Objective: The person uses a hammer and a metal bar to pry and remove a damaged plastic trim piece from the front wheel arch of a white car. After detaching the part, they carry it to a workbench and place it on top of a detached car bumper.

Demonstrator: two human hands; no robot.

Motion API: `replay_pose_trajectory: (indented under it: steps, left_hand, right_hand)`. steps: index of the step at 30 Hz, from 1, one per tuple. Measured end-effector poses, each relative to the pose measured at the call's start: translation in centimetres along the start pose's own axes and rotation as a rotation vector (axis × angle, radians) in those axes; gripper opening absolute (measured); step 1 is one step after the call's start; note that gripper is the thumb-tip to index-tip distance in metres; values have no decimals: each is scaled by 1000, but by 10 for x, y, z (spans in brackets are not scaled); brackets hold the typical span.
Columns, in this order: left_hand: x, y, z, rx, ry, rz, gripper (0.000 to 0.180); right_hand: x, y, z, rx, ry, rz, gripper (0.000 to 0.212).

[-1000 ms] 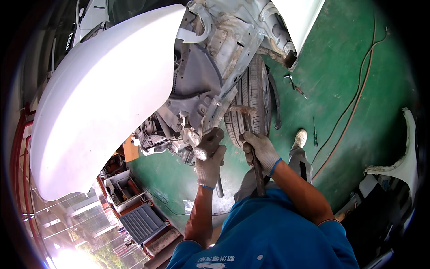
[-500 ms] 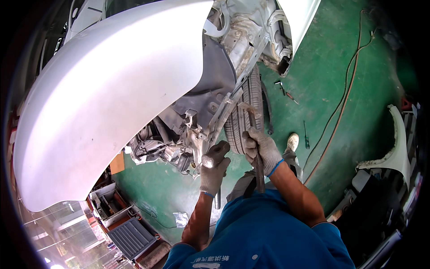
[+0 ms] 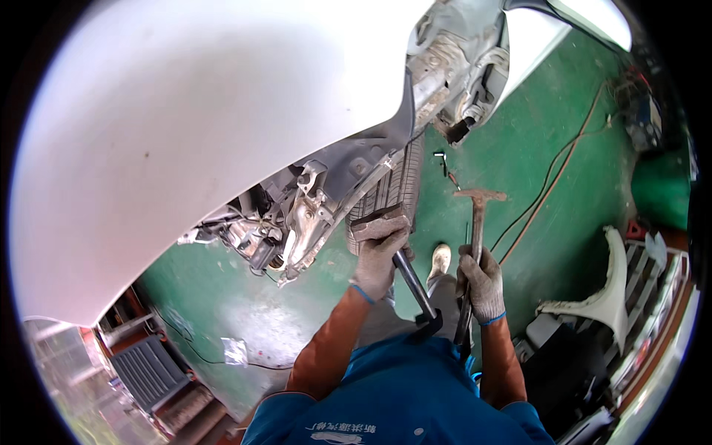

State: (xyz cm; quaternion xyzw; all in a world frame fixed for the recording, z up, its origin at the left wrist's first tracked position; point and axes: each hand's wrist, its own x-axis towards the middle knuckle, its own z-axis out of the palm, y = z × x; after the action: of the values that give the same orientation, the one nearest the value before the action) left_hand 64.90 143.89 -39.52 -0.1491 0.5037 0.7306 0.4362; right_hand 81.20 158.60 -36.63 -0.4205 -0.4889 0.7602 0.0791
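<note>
My left hand (image 3: 377, 256), in a grey glove, grips a dark metal bar (image 3: 417, 295) that slants down toward my chest. Its knuckles sit just under a flat block (image 3: 380, 222) against the tyre (image 3: 391, 182). My right hand (image 3: 482, 283), also gloved, holds the handle of a rusty hammer (image 3: 479, 199) upright, with the head above the hand. The hammer is to the right of the tyre and touches nothing. Bare metal brackets (image 3: 304, 222) of the stripped car front hang just left of my left hand.
A large white body panel (image 3: 185, 141) fills the upper left. The floor is green (image 3: 534, 126), with a thin cable (image 3: 552, 174) and small tools (image 3: 442, 159) lying on it. A loose white fender (image 3: 602, 297) lies at the right, and a tool cart (image 3: 148, 371) stands at the lower left.
My right hand has pulled away from the wheel arch to the right, lifting the hammer clear. My left hand stays at the tyre. The view has shifted, so the white panel looks larger.
</note>
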Motion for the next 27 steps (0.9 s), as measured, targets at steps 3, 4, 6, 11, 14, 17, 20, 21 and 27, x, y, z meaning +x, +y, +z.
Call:
replay_pose_trajectory:
  steps: [3, 4, 6, 11, 14, 17, 20, 21, 27]
  left_hand:
    - [19, -24, 10, -35, 216, -90, 5]
    - [26, -27, 12, -114, 162, -62, 6]
    - [39, -28, 17, -302, 117, -138, 8]
    - [65, -19, 30, -473, -107, -16, 11]
    - [78, -14, 28, -494, -167, 14, 13]
    - [89, -13, 22, -489, -275, -12, 15]
    - [97, -14, 15, -460, -314, -2, 16]
    - [99, -14, 13, -434, -314, 4, 16]
    - [110, -5, 6, -386, -355, -12, 16]
  right_hand:
    - [9, -11, -17, -209, 30, -123, 29]
    - [17, -15, -20, -236, -9, -193, 28]
    - [26, -22, -23, -293, -22, -303, 26]
    - [70, -33, -24, -564, -156, -275, 29]
    - [96, -28, -16, -639, -226, -508, 41]
    - [113, -21, -10, -700, -260, -553, 50]
    - [128, -11, -2, -653, -279, -609, 52]
    - [132, -8, 1, -646, -291, -636, 52]
    - [145, 5, 10, -648, -292, -716, 43]
